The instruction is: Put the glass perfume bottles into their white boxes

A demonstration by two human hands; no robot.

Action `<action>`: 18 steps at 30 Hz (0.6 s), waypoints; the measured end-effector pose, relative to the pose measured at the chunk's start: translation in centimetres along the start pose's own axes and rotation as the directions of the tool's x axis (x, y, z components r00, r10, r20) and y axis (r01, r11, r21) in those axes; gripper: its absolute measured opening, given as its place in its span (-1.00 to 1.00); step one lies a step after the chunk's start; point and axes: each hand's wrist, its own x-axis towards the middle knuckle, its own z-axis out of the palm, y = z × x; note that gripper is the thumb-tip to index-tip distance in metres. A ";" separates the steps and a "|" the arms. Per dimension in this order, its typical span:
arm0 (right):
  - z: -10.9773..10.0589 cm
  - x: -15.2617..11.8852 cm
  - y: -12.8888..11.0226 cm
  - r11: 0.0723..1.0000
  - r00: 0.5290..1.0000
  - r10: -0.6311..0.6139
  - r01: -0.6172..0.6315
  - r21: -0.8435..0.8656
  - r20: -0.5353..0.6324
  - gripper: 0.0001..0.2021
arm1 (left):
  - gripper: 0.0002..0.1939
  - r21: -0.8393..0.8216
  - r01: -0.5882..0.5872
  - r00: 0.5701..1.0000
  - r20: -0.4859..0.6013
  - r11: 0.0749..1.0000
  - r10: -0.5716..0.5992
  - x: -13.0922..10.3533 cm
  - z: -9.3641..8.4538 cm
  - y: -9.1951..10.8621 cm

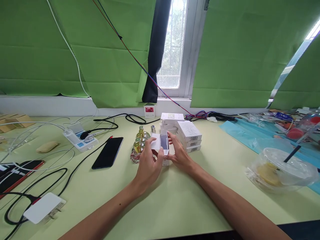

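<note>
A small white carton (164, 142) stands in the middle of the table with its flap raised and its inside showing dark and hollow. My left hand (148, 163) grips its near left side, thumb at the front edge and fingers by the flap. Around the right side close the fingers of my right hand (179, 152). Just left of the carton lie several shiny gold and silver cylindrical pieces (138, 146) with wire-like coils; their kind is unclear. To the right is a stack of closed white boxes (190, 135) with barcode labels, and more white boxes (172, 117) sit behind.
On the left are a black phone (108, 153), a power strip (81, 137), a white charger (44, 207) and looping cables. A lidded clear plastic cup (281, 170) with a straw stands at right, near blue sheeting (240, 133). Cables run along the back.
</note>
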 end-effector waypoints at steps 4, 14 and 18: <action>-0.3 0.0 -0.2 1.000 0.999 -0.010 0.010 -0.010 -0.049 0.04 | -0.60 0.036 0.041 0.999 0.019 0.998 -0.042 0.0 -0.2 0.4; -0.8 0.2 -0.4 0.998 0.998 -0.059 0.059 -0.003 0.013 -0.29 | -0.60 0.080 -0.040 0.999 -0.023 0.996 0.042 -0.2 0.1 0.2; -0.8 0.2 -0.7 0.999 0.998 -0.053 0.053 0.009 -0.022 -0.31 | -0.59 0.075 -0.067 0.997 -0.036 0.995 0.070 -0.2 0.2 0.1</action>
